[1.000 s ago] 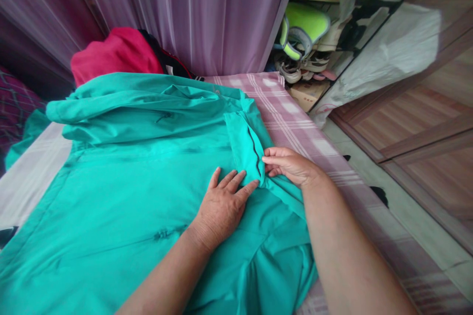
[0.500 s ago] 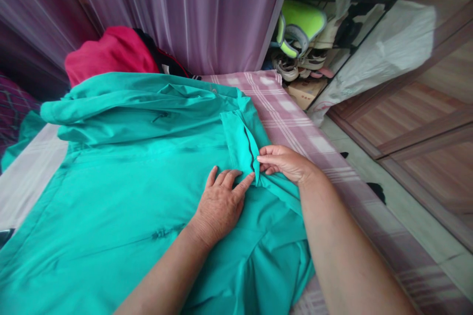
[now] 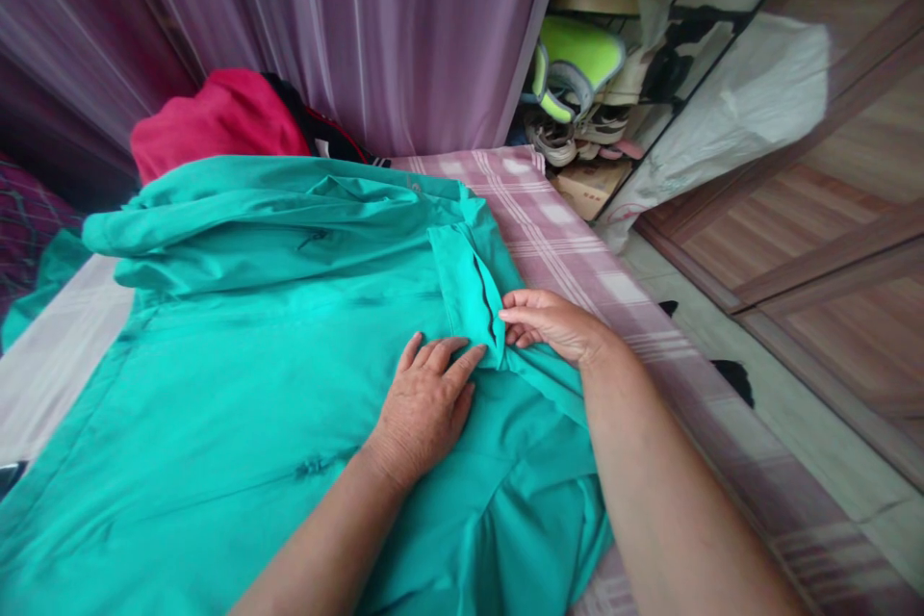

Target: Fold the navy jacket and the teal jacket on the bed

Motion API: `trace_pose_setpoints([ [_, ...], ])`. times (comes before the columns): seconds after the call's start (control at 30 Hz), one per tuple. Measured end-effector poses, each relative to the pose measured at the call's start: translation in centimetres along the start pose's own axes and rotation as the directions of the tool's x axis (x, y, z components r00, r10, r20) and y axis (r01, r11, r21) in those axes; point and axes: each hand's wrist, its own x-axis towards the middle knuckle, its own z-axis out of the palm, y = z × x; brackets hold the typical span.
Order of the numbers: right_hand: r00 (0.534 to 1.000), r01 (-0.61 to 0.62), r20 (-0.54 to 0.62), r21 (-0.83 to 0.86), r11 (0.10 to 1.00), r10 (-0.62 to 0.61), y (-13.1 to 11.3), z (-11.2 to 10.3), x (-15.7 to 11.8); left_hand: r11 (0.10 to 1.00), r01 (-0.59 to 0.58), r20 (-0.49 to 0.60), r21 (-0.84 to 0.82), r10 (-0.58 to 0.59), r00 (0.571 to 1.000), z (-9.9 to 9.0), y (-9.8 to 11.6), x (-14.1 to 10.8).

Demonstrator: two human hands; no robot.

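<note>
A teal jacket (image 3: 238, 375) lies spread out in front of me, its far side folded over in loose layers. The collar (image 3: 466, 284) stands up at its right end, with a dark slit along the edge. My left hand (image 3: 425, 399) rests flat on the fabric, fingers spread, the index fingertip beside the collar's lower corner. At the collar's right edge is my right hand (image 3: 545, 322), thumb and fingers pinched on the cloth there. Part of its grip is hidden behind the fabric. A zipped pocket (image 3: 314, 465) shows left of my left forearm.
The jacket lies on a pink and white checked sheet (image 3: 563, 241). Behind it are a red garment (image 3: 217, 120) and a purple curtain (image 3: 433, 29). A shoe rack with sneakers (image 3: 552, 142) stands back right, near a white plastic bag (image 3: 736, 115) and wooden doors (image 3: 815, 231).
The view has shifted slightly, so the scene sits a little lower. My left index finger has drawn back slightly from the collar's corner, while my right hand keeps its pinch at the edge.
</note>
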Motion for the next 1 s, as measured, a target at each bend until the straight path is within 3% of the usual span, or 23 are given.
trace_pose_setpoints([
  [0.13,0.999,0.041,0.024,-0.129,0.991,-0.038,-0.7,0.4,-0.5,0.994,0.091,-0.127,-0.06,-0.098,0.987,0.2,-0.8,0.0],
  [0.23,0.996,0.094,0.04,-0.377,0.921,-0.085,-1.3,0.8,-1.2,0.987,0.133,-0.216,-0.091,-0.15,0.965,0.3,-1.3,0.1],
  [0.3,0.99,0.132,0.036,-0.607,0.783,-0.139,-1.9,1.5,-2.2,0.985,0.134,-0.225,-0.113,-0.156,0.962,0.3,-1.4,0.2],
  [0.4,0.98,0.084,-0.008,-0.89,0.448,-0.199,-2.8,4.0,-4.0,0.974,0.146,-0.207,-0.172,-0.181,0.961,0.1,-1.5,0.3],
  [0.5,0.973,-0.048,-0.086,-0.982,0.181,-0.213,-3.3,7.2,-4.9,0.956,0.183,-0.197,-0.228,-0.229,0.953,0.0,-1.5,0.4],
  [0.57,0.961,-0.106,-0.131,-0.988,0.113,-0.242,-3.5,8.5,-4.7,0.949,0.195,-0.194,-0.247,-0.246,0.95,0.0,-1.5,0.4],
  [0.67,0.952,-0.127,-0.162,-0.981,0.148,-0.258,-4.1,7.7,-4.2,0.94,0.204,-0.205,-0.273,-0.264,0.942,0.1,-1.5,0.3],
  [0.77,0.94,-0.209,-0.258,-0.953,0.221,-0.223,-5.2,3.7,-4.7,0.934,0.208,-0.221,-0.29,-0.277,0.935,0.3,-1.6,0.2],
  [0.83,0.871,-0.392,-0.447,-0.882,0.262,-0.202,-5.8,0.5,-5.7,0.934,0.206,-0.224,-0.293,-0.276,0.935,0.5,-1.7,0.1],
  [0.9,0.747,-0.558,-0.632,-0.764,0.324,-0.204,-6.0,-2.2,-6.8,0.935,0.2,-0.22,-0.293,-0.269,0.938,0.6,-1.8,0.1],
  [1.0,0.642,-0.582,-0.705,-0.705,0.406,-0.302,-5.8,-3.7,-7.9,0.935,0.204,-0.206,-0.29,-0.269,0.941,0.8,-1.9,0.1],
])
